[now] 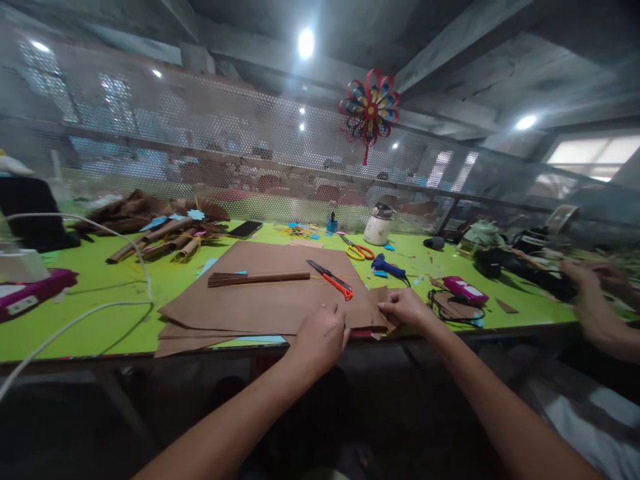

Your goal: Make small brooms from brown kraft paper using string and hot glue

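Observation:
Brown paper sheets (260, 304) lie stacked at the front edge of the green table. On top rest a folded brown paper strip (265, 277) and a utility knife (334, 279) with an orange handle. My left hand (323, 333) is closed over the front edge of the sheets; what it holds, if anything, is hidden. My right hand (404, 308) pinches a small brown paper piece (380, 297) at the stack's right corner. Beyond the stack lie yellow-and-red scissors (359, 252) and a blue glue gun (389, 267).
A phone (246, 229), a white jar (379, 225) and rolled brown paper (165, 240) stand or lie farther back. A white cable (149, 283) crosses the left side. A purple power strip (465, 291) lies at right, near another person's hands (583, 277).

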`<state>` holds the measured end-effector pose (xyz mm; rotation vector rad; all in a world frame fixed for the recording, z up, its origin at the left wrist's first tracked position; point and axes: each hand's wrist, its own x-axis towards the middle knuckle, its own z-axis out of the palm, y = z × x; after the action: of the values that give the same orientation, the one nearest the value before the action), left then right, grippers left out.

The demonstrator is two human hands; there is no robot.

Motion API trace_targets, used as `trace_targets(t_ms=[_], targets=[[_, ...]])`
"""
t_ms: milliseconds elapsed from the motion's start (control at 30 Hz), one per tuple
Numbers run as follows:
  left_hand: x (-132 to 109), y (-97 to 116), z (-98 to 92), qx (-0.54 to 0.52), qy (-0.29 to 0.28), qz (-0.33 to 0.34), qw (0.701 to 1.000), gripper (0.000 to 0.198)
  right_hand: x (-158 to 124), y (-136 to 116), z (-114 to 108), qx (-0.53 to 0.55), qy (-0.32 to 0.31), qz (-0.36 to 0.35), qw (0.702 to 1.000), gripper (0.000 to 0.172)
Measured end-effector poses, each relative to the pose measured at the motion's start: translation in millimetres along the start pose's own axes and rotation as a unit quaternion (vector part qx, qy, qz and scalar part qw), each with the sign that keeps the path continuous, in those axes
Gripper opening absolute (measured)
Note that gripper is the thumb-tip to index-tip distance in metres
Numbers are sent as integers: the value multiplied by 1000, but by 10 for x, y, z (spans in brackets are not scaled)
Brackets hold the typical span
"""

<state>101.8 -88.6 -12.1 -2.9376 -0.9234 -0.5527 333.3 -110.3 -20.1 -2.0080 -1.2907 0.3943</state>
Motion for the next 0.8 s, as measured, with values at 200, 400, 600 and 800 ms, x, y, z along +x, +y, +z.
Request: trace_targets(t_ms=[200,400,600,800], targets=[[-71,-1,-7,-16,-14,3,1000,16,-57,-59,-210,-73,51,-31,996,47],[-112,43,-42,12,-13,30,999,19,-159,-138,-478,-93,220,-42,970,42],[-237,29,-106,-17,-1,26,1000,16,-175,-170,-313,99,241,-103,960,33],[-629,-387,-400,-135,57,-77,986,23,-147,-101,-9,204,182,-97,957,36]])
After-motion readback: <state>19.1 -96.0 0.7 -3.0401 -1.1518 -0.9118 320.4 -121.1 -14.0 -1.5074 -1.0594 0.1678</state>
